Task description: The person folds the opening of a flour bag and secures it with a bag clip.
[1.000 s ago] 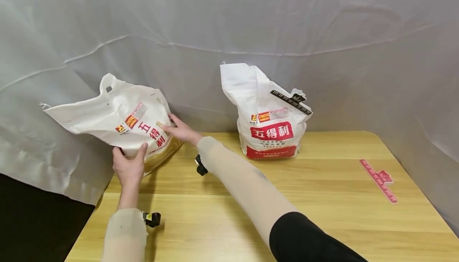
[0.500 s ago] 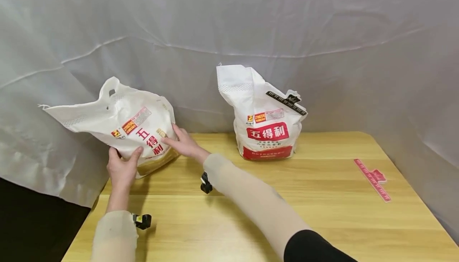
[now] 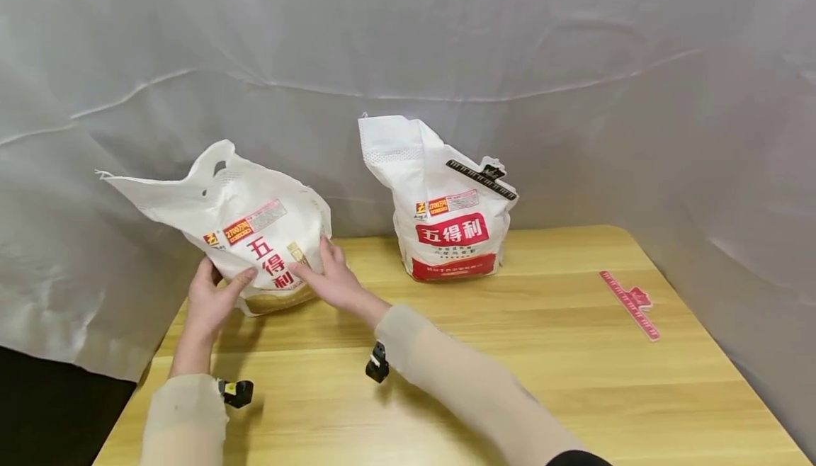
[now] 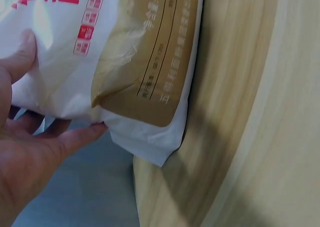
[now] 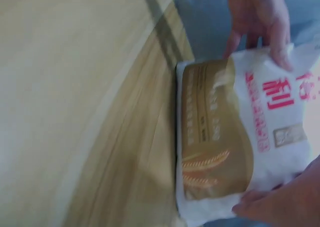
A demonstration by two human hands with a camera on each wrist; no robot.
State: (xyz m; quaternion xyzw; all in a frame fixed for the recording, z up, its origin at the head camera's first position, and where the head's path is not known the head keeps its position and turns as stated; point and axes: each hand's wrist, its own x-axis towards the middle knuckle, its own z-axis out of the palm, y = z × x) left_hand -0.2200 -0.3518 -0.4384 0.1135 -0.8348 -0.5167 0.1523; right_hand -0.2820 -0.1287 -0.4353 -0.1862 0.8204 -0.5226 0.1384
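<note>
A white flour bag (image 3: 280, 183) with red characters and a gold bottom band leans to the left on the table, its loose top with a handle hole flopping left. My left hand (image 3: 212, 299) grips its lower left side, thumb on the front and fingers going behind. On the right side my right hand (image 3: 338, 282) holds the bag, thumb across the printed front. Both wrist views show the gold lower part close to the wood; in the left wrist view the left fingers (image 4: 75, 139) reach under the bag's edge.
A second flour bag (image 3: 446, 253) with a red label stands at the back middle, a black ruler-like clip (image 3: 482, 177) across its folded top corner. A pink clip of the same shape (image 3: 631, 303) lies on the wooden table (image 3: 510, 353) at right. Grey cloth (image 3: 446, 27) hangs behind.
The held bag has tipped more upright and shifted slightly right, both hands keeping their hold. The head view has turned, so the second bag and pink clip appear further left.
</note>
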